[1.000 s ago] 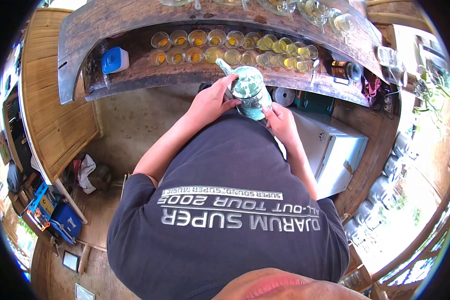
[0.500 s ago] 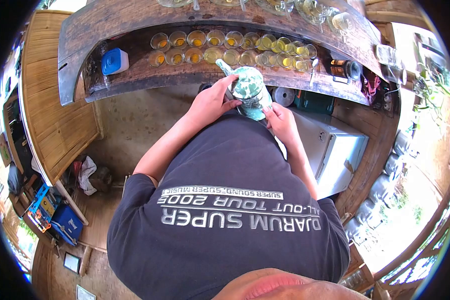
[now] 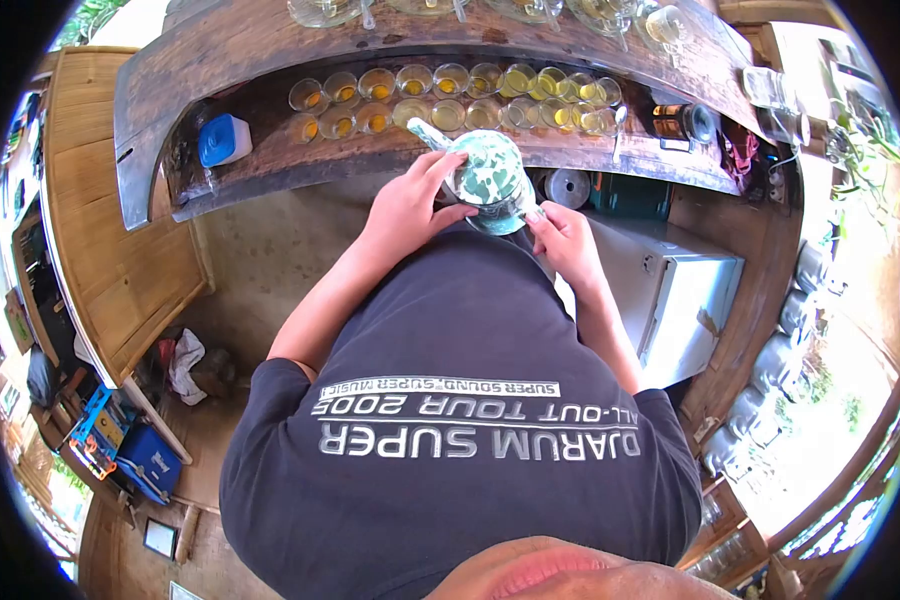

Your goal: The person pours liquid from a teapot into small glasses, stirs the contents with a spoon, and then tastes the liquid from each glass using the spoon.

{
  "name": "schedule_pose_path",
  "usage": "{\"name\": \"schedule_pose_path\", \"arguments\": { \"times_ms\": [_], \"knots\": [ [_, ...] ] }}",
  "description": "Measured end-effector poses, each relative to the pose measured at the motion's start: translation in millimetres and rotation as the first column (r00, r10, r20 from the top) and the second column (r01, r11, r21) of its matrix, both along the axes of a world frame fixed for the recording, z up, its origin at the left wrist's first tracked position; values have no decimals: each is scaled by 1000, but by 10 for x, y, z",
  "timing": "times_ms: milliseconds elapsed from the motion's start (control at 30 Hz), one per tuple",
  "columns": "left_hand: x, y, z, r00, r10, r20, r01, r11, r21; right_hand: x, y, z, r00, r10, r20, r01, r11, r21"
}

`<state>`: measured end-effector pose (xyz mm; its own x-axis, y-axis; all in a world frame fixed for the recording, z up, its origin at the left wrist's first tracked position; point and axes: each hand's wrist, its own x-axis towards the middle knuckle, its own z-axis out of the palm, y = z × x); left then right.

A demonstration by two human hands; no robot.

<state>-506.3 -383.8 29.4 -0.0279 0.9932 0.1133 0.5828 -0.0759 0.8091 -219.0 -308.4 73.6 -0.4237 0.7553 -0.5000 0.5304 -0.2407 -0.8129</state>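
Planks of a slatted wooden panel (image 3: pixel 100 230) at far left of frame, with a blue plastic toolbox (image 3: pixel 145 460) down in the lower left corner and a crumpled white cloth (image 3: pixel 182 358) just above it. Further right, on the curved dark wooden shelf (image 3: pixel 270 165) across the top of frame, a white plastic tub with a blue lid (image 3: pixel 220 140). Next along the same shelf, two rows of small clear glasses of yellow liquid (image 3: pixel 450 95), upright and packed close, running from upper centre-left toward upper right. Just below those rows, at upper centre, left hand (image 3: pixel 410 205) clenched on a green-and-white mottled enamel teapot (image 3: pixel 490 172), fingers wrapped over its left side. Teapot held at the shelf's front edge, tilted, spout (image 3: pixel 425 133) aimed up-left at the nearer row of glasses. Right hand (image 3: pixel 562 238) immediately lower right of the teapot, fingertips (image 3: pixel 536 213) touching its lower edge; full grasp or mere propping impossible to tell. Below both hands, dark grey T-shirt with silver lettering (image 3: pixel 460 340) filling lower centre. Right of the right forearm, a white boxy cabinet (image 3: pixel 670 290); above it, at the shelf's right end, a dark lidded jar (image 3: pixel 685 122).
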Motion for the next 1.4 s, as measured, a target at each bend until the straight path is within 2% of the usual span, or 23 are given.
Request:
{"name": "schedule_pose_path", "arguments": {
  "times_ms": [100, 167, 233, 333, 433, 500, 567, 633, 700, 767, 833, 900, 967, 1033, 1100, 1167, 1300, 1367, 1400],
  "knots": [
    [-67, 11, 271, 993, -48, -104, 51, 998, 27, 78, -12, 157, 995, -25, -98, 25, 1000, 1],
    [-74, 13, 424, 983, -25, -183, 66, 972, 224, 121, 3, 287, 984, 55, -170, -44, 997, 67],
    [-42, -1, 473, 972, -28, -234, 96, 954, 285, 137, 3, 307, 972, 60, -228, -40, 995, 91],
    [61, -34, 541, 970, -26, -243, 77, 976, 204, 190, -4, 224, 955, 58, -290, -28, 994, 108],
    [199, 5, 377, 966, -31, -258, 84, 977, 197, 326, -41, -26, 956, 24, -292, 1, 996, 84],
    [298, 2, 301, 960, -76, -268, 115, 984, 133, 477, -94, -237, 957, -7, -289, 26, 998, 62],
    [435, 22, 200, 951, -158, -264, 158, 987, -24, 694, -132, -441, 985, -12, -173, 27, 996, 80],
    [610, 104, 146, 947, -195, -257, 186, 981, -59, 895, -169, -547, 984, -49, -173, 62, 996, 69],
    [806, 204, 113, 939, -290, -184, 259, 949, -177, 1133, -225, -603, 985, -124, -121, 128, 991, 33],
    [1002, 346, 106, 927, -337, -161, 301, 930, -212, 1369, -276, -647, 979, -156, -131, 158, 987, 9],
    [1241, 499, 84, 891, -432, -137, 405, 894, -190, 1575, -276, -538, 963, -258, -78, 253, 965, -69],
    [1533, 654, 101, 876, -458, -152, 421, 879, -221, 1895, -317, -605, 963, -257, -86, 253, 966, -60],
    [1854, 830, 131, 842, -528, -114, 495, 838, -229, 2195, -358, -685, 894, -436, -106, 416, 894, -166],
    [2207, 1026, 164, 823, -555, -120, 514, 818, -260, 2565, -389, -840, 864, -482, -145, 451, 869, -201],
    [2591, 1224, 181, 766, -632, -115, 586, 762, -276, 2950, -383, -973, 800, -588, -117, 556, 801, -223],
    [3028, 1438, 270, 733, -670, -118, 615, 727, -305, 3158, -274, -795, 683, -712, -165, 670, 700, -247],
    [3901, 1870, 334, 704, -695, -146, 660, 716, -229, 3852, -8, -815, 560, -785, -264, 767, 612, -191],
    [4319, 2081, 268, 698, -687, -202, 662, 727, -182, 4202, 187, -967, 465, -821, -330, 823, 539, -180],
    [4504, 2187, 296, 694, -684, -226, 660, 729, -178, 4317, 328, -976, 384, -868, -315, 872, 453, -185]
  ]
}}
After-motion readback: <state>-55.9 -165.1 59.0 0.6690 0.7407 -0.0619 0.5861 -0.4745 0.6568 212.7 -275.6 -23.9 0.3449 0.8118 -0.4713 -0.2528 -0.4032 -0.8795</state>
